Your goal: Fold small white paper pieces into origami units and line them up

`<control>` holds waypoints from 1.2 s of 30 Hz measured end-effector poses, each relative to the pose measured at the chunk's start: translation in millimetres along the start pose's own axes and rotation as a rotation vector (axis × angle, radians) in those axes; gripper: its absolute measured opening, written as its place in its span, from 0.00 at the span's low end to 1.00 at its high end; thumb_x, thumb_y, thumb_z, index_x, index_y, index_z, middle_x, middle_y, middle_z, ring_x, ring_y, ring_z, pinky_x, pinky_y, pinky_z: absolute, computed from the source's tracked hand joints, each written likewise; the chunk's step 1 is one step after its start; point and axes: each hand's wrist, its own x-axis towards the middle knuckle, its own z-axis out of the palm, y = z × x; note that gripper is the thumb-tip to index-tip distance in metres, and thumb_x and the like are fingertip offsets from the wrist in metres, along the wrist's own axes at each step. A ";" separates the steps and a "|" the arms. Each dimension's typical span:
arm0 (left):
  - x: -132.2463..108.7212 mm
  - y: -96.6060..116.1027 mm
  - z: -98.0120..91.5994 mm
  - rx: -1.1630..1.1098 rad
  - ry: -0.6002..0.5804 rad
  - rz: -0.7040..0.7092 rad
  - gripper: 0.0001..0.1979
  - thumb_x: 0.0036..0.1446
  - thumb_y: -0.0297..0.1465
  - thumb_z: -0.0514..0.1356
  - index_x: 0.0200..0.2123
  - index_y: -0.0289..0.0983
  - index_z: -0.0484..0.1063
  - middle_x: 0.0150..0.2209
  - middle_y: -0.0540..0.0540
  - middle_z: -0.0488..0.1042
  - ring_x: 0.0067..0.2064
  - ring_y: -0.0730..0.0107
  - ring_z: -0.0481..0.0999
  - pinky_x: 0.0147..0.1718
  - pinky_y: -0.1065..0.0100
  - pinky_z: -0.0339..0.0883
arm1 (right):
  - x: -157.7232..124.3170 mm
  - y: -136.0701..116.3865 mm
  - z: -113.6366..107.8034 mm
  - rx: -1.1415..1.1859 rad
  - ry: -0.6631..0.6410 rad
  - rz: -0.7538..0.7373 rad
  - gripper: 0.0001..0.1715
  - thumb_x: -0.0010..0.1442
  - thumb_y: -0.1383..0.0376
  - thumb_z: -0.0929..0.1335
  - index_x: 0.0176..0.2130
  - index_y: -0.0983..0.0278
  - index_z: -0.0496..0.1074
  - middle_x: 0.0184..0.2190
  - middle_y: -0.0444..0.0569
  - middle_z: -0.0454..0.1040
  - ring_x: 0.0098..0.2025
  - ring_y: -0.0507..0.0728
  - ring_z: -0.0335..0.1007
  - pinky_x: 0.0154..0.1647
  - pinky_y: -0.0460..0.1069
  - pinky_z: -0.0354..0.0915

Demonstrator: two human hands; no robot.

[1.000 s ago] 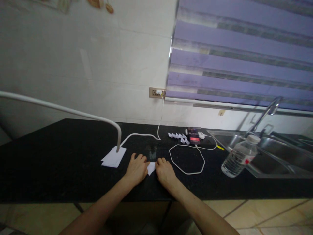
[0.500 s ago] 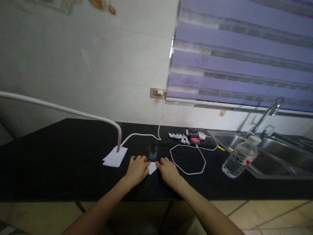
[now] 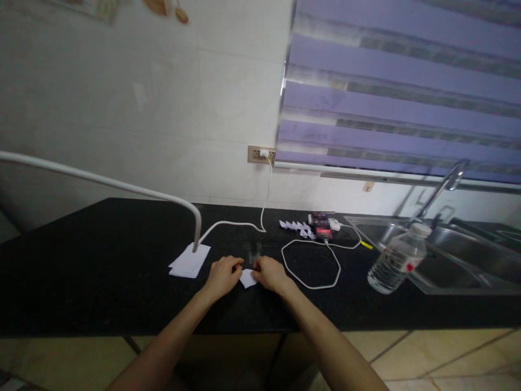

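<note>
A small folded piece of white paper (image 3: 247,278) lies on the black countertop between my hands, a corner toward me. My right hand (image 3: 270,273) has its fingers bent over the right edge of the paper and its thumb on it. My left hand (image 3: 223,277) rests at the paper's left corner, thumb and index finger slightly apart and their tips beside the edge. To the left of that hand lies a stack of white paper sheets (image 3: 189,263).
A white bent stand arm (image 3: 134,187) crosses in from the left. Behind my right hand are several folded paper pieces (image 3: 293,225), a partly blurred device (image 3: 323,225) and a looped white cable (image 3: 311,287). A water bottle (image 3: 396,263) stands by the steel sink (image 3: 443,294).
My left fingers have drawn back from the paper's top edge to its left corner. My right hand has come further over the right side of the paper, which has turned slightly.
</note>
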 end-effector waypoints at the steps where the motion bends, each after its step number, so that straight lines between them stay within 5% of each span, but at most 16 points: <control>1: 1.6 0.3 -0.2 0.017 -0.016 -0.001 0.13 0.53 0.32 0.49 0.40 0.42 0.70 0.38 0.47 0.71 0.42 0.66 0.66 0.39 0.64 0.56 | 0.7 0.0 -1.4 -0.006 -0.011 0.013 0.12 0.50 0.62 0.64 0.35 0.63 0.70 0.34 0.49 0.72 0.37 0.56 0.68 0.34 0.47 0.60; 8: 0.8 12.8 -1.2 0.087 -0.053 -0.035 0.10 0.45 0.34 0.55 0.33 0.39 0.68 0.36 0.46 0.70 0.42 0.60 0.67 0.36 0.63 0.58 | 5.2 -6.0 -3.8 -0.111 -0.029 0.070 0.14 0.48 0.59 0.66 0.33 0.65 0.72 0.37 0.55 0.72 0.39 0.59 0.69 0.35 0.49 0.62; 16: 7.4 8.0 2.8 -0.082 -0.139 -0.071 0.25 0.42 0.26 0.55 0.48 0.36 0.60 0.37 0.46 0.71 0.39 0.68 0.70 0.36 0.70 0.60 | 1.3 -1.9 -0.5 -0.024 -0.044 0.080 0.15 0.48 0.58 0.66 0.35 0.63 0.71 0.33 0.51 0.74 0.37 0.58 0.70 0.34 0.48 0.61; 24: 9.8 3.8 0.7 -0.124 -0.130 -0.007 0.17 0.42 0.30 0.56 0.38 0.35 0.70 0.36 0.44 0.72 0.38 0.66 0.70 0.35 0.70 0.61 | -2.8 -1.9 -0.8 0.073 -0.033 -0.001 0.08 0.49 0.64 0.64 0.30 0.64 0.72 0.30 0.48 0.74 0.33 0.54 0.69 0.31 0.45 0.59; 29: 7.8 3.4 -7.8 -0.425 -0.185 0.006 0.13 0.45 0.33 0.52 0.26 0.33 0.74 0.23 0.48 0.73 0.27 0.69 0.69 0.25 0.71 0.57 | 3.7 10.1 -2.1 0.482 0.049 -0.148 0.06 0.46 0.67 0.67 0.29 0.65 0.71 0.25 0.44 0.71 0.27 0.50 0.65 0.26 0.42 0.57; 34: 2.6 9.9 -8.6 -0.842 0.046 -0.221 0.13 0.41 0.36 0.57 0.28 0.33 0.74 0.26 0.48 0.74 0.29 0.70 0.69 0.28 0.71 0.58 | 9.8 10.5 6.0 1.068 0.063 -0.044 0.13 0.46 0.62 0.67 0.32 0.68 0.70 0.24 0.45 0.70 0.25 0.50 0.64 0.25 0.44 0.59; 36: 1.1 11.9 -6.1 -0.943 0.038 -0.292 0.12 0.40 0.36 0.57 0.26 0.33 0.73 0.22 0.50 0.71 0.25 0.72 0.67 0.26 0.72 0.57 | 8.9 6.8 10.8 1.204 0.030 -0.051 0.14 0.45 0.60 0.68 0.31 0.68 0.70 0.24 0.44 0.70 0.24 0.50 0.63 0.25 0.44 0.59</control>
